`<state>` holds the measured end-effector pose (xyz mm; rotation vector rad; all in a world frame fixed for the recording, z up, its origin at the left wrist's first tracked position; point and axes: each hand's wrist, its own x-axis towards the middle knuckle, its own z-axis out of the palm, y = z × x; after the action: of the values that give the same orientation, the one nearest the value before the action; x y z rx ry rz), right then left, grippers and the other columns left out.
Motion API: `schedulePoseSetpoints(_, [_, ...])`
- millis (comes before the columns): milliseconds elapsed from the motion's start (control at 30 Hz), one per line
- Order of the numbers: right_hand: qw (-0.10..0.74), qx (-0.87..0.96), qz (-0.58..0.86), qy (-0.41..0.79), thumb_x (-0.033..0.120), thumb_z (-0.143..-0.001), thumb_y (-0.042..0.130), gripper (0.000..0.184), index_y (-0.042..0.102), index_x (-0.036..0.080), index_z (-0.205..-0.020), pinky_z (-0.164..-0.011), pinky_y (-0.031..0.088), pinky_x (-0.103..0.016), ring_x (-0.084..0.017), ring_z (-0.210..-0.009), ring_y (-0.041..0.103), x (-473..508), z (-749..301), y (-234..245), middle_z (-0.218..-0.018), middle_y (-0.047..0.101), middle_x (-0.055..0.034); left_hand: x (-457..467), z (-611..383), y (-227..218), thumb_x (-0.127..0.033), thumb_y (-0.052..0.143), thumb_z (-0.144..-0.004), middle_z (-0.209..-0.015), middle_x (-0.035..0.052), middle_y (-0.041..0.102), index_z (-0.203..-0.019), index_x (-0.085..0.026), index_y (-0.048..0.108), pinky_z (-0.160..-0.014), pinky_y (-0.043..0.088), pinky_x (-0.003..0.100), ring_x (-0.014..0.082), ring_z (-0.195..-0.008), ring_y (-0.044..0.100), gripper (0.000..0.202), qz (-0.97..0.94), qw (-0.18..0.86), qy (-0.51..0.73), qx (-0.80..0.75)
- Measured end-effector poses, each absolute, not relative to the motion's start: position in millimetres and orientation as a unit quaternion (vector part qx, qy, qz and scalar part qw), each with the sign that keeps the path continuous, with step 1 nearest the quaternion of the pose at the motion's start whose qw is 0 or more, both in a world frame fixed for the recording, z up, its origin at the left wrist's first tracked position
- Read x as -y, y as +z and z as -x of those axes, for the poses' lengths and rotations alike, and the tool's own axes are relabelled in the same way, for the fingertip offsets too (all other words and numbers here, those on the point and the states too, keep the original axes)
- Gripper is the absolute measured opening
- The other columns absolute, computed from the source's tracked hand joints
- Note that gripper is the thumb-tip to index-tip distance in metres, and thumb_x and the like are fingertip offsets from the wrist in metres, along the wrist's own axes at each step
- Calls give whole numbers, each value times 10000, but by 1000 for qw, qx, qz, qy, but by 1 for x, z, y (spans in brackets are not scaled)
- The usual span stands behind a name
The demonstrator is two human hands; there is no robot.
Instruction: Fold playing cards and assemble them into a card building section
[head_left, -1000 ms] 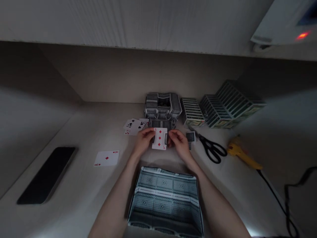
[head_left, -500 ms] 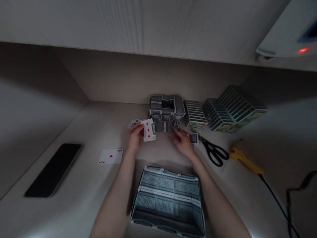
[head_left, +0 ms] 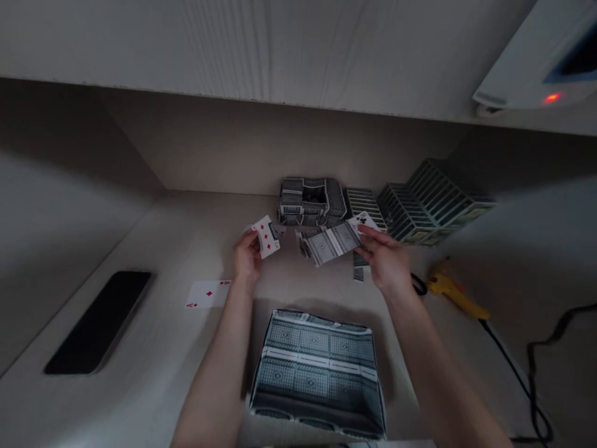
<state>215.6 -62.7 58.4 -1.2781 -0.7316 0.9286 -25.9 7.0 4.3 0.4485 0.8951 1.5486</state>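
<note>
My left hand [head_left: 246,254] pinches a diamond playing card [head_left: 267,238], its face toward me and a dark patterned piece at its upper corner. My right hand [head_left: 388,260] holds up a strip of joined playing cards [head_left: 332,244], mostly showing patterned backs, with a club card face [head_left: 364,221] at its right end. Small folded pieces hang at the strip's left end. Below the right hand lies a patterned card piece [head_left: 359,274], partly covered. Nearer me stands an open tray-like box made of playing cards [head_left: 317,358], between my forearms.
A boxy card model [head_left: 293,204] stands against the back wall, beside stepped card stacks [head_left: 433,196]. An ace of diamonds [head_left: 205,294] and a black phone [head_left: 100,323] lie left. A yellow glue gun [head_left: 461,300] with cord lies right; scissors [head_left: 420,285] are mostly hidden. A shelf overhangs.
My right hand has lifted the card strip off the table and moved right with it, now covering most of the scissors. My left hand has shifted slightly left, its card tilting.
</note>
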Motion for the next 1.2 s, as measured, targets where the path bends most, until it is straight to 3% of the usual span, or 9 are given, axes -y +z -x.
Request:
schedulePoseSetpoints(100, [627,345,582,387,244,-662,646,233,674,219,-892,-631,508,-287,-167,-766,623,96,-209,74,-949,659,-53,-7,24,2,-212,632,-566,-628,-22,625,-716,-163,585,-526,432,224,103,-543,562,166,-214,609,664,-378])
schedulePoseSetpoints(233, [514,458,635,349,273,-716,607,216,684,226,-912,-608,524,-304,-197,-746,630,147,-187,77,-916,675,-71,-6,20,-1,-210,627,-582,-629,-22,622,-720,-147,594,-534,417,209,94,-552,560,156,-248,601,659,-378])
schedulePoseSetpoints(533, [407,691,598,-8,119,-742,577,439,538,201,-1171,-717,506,-267,-181,-790,627,231,-157,67,-943,664,-71,-8,16,-2,-199,646,-545,-602,-27,612,-707,-144,620,-486,371,183,75,-505,525,173,-249,569,663,-417])
schedulePoseSetpoints(633, [399,714,575,-1,143,-743,576,423,536,186,-1161,-568,494,-228,-134,-576,596,239,-166,67,-747,664,-42,-8,15,-3,-194,659,-531,-593,-33,601,-705,-147,621,-462,355,177,73,-491,513,184,-249,566,655,-435])
schedulePoseSetpoints(733, [392,676,624,0,191,-782,529,414,504,158,-1194,-417,409,-194,-82,-354,438,236,-177,70,-458,510,42,-8,15,-4,-186,665,-529,-586,-37,594,-703,-149,628,-443,342,169,66,-481,502,182,-259,565,647,-442])
schedulePoseSetpoints(867, [242,660,711,31,368,-798,493,441,518,148,-1179,-360,345,-206,-94,-292,401,217,-192,67,-368,435,65,-8,16,-5,-172,668,-527,-584,-39,598,-705,-147,634,-449,349,164,61,-480,505,184,-251,570,648,-438])
schedulePoseSetpoints(967, [148,683,708,104,401,-835,406,329,637,215,-977,-423,390,-226,-138,-418,556,200,-201,63,-503,604,2,-8,16,-3,-165,667,-534,-589,-35,604,-709,-143,631,-459,358,165,63,-485,516,179,-242,579,652,-426])
schedulePoseSetpoints(1100, [97,720,668,163,416,-815,439,349,566,274,-1108,-467,404,-238,-163,-540,616,183,-203,68,-680,682,-4,-7,18,2,-143,641,-567,-617,-14,622,-714,-132,628,-499,394,181,77,-527,543,148,-221,593,675,-380])
schedulePoseSetpoints(1200, [73,745,642,166,338,-833,414,268,613,293,-1005,-551,417,-243,-165,-651,637,168,-202,74,-802,695,-7,-6,27,7,-133,596,-613,-632,-10,624,-710,-142,614,-494,400,187,83,-541,549,99,-158,638,681,-323])
